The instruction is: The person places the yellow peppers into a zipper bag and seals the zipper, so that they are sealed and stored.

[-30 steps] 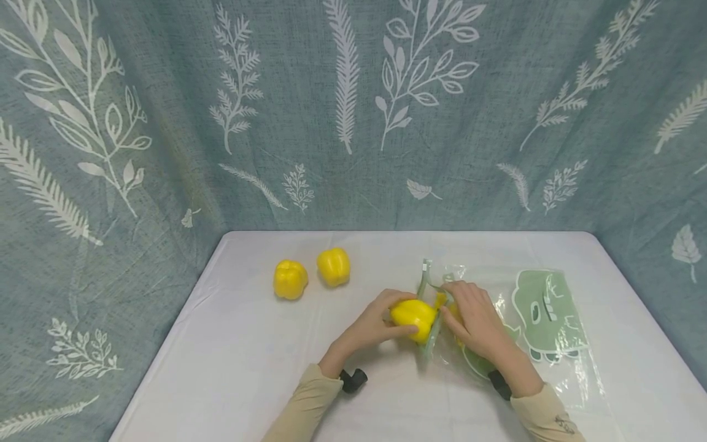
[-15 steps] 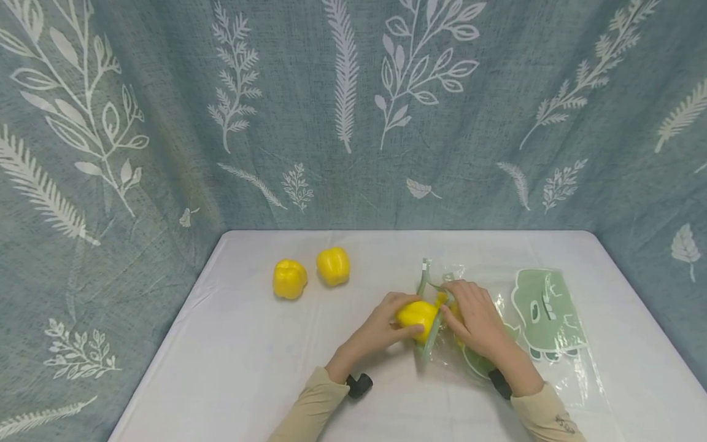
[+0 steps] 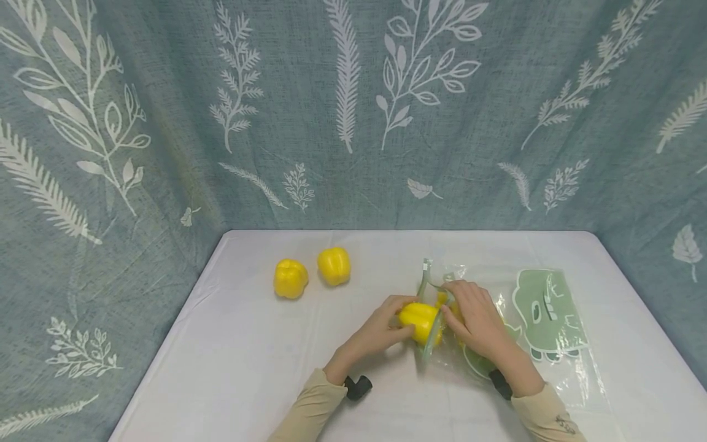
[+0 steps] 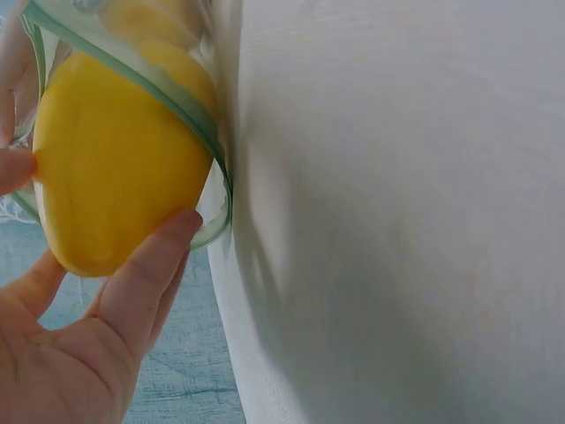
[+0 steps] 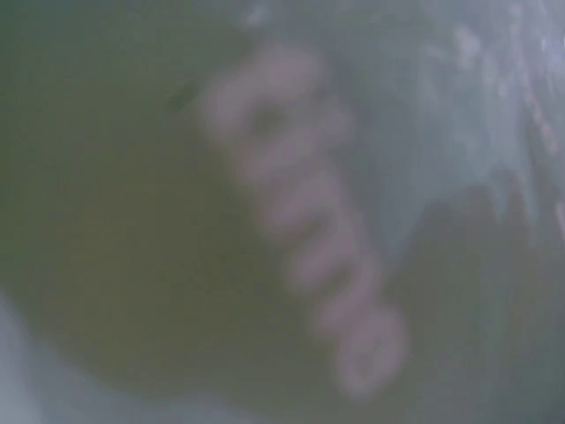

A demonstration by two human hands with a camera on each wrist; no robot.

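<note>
In the head view, my left hand (image 3: pixel 381 325) grips a yellow bell pepper (image 3: pixel 418 320) by its near end, thumb on one side and fingers on the other. The pepper's far part lies inside the green-edged mouth of a clear zip bag (image 3: pixel 571 377). Seen from the left wrist, the bag's green rim (image 4: pixel 141 75) runs across the pepper (image 4: pixel 115 168), with more yellow behind it in the bag. My right hand (image 3: pixel 477 319) pinches the bag at its mouth and covers part of it. The right wrist view holds only blurred bag print (image 5: pixel 305 212).
Two more yellow bell peppers, one at the left (image 3: pixel 290 279) and one slightly farther back (image 3: pixel 334 266), rest on the white table (image 3: pixel 232 368). A green cartoon print (image 3: pixel 552 313) covers the bag's right part. A patterned blue-grey curtain (image 3: pixel 309 110) stands behind and at both sides.
My left hand has moved a little to the right, and the bell pepper has slid farther into the bag's mouth. The right hand has stayed in place on the bag.
</note>
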